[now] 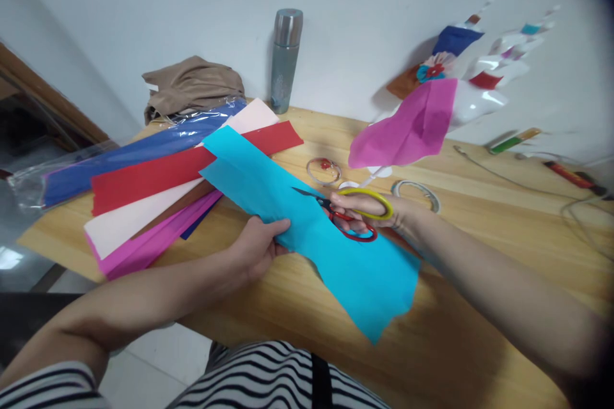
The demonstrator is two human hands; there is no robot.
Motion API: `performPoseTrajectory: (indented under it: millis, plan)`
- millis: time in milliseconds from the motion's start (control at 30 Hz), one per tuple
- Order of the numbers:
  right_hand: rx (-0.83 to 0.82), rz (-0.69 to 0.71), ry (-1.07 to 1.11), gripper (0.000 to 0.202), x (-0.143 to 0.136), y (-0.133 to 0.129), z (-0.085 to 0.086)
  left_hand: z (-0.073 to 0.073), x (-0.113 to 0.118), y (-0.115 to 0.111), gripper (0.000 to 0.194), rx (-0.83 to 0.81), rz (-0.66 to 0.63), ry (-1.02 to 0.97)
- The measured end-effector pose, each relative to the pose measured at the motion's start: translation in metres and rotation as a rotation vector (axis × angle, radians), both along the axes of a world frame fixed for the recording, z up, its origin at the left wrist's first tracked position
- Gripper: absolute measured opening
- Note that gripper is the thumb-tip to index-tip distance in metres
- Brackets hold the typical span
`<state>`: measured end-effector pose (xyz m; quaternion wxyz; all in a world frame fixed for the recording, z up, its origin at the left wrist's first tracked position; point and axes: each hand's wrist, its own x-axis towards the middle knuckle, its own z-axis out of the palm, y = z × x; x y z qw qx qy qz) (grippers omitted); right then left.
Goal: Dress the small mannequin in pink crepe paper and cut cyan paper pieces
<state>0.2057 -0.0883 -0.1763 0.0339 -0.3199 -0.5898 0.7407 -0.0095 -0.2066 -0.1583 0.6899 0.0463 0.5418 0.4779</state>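
Observation:
A long turquoise sheet (268, 192), paper or cloth, stretches slantwise across the front of the table. My left hand (261, 243) grips its near edge, thumb on top and fingers underneath. In my right hand (352, 208) is a pair of scissors (369, 202) with one yellow and one red handle loop. The dark blades lie over the middle of the sheet, pointing left. Whether they are cutting into it I cannot tell. To the left, strips in red (148, 179), pale pink (144, 217) and magenta (139, 252) are fanned out under the sheet's far end.
A steel-topped flask (286, 64) stands by the wall, with brown cloth (196, 86) and a plastic-wrapped blue roll (139, 147) left of it. Tape rolls (417, 195) lie beyond my right hand. Decorated bottles, one wrapped in magenta (407, 121), and cables (518, 176) are at the right.

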Motion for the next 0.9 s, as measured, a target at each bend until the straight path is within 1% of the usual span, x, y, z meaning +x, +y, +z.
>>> performPoseTrajectory:
  millis: [167,267,433,500,600,700,767,833,900]
  plan:
    - [0.133,-0.008,0.024,0.055,-0.001,-0.005,0.005,0.001,0.001,-0.001,0.017,0.0,0.004,0.003]
    - [0.163,0.027,-0.001,0.056,-0.002,-0.005,0.005,0.003,0.002,-0.002,0.018,0.012,-0.007,0.006]
    - [0.222,0.085,-0.014,0.056,-0.003,-0.004,0.004,0.006,0.002,-0.002,0.021,-0.011,-0.007,0.026]
    - [0.221,0.087,-0.018,0.058,-0.004,-0.004,0.004,0.006,0.0,-0.002,0.026,0.009,-0.013,0.02]
    - [0.218,0.049,-0.01,0.056,-0.003,-0.005,0.005,0.005,-0.006,0.001,0.03,0.049,-0.016,0.034]
    - [0.188,0.018,-0.021,0.056,-0.001,-0.007,0.007,0.005,-0.012,0.004,0.034,0.017,-0.005,0.099]
    - [0.15,0.017,-0.038,0.06,-0.001,-0.008,0.008,0.004,-0.015,0.006,0.034,-0.005,0.009,0.134]
    - [0.122,-0.011,-0.046,0.062,-0.002,-0.012,0.009,0.001,-0.016,0.005,0.031,-0.022,0.004,0.145]
    - [0.09,-0.042,-0.043,0.061,-0.005,-0.015,0.01,-0.004,-0.018,0.004,0.029,0.004,-0.02,0.117]
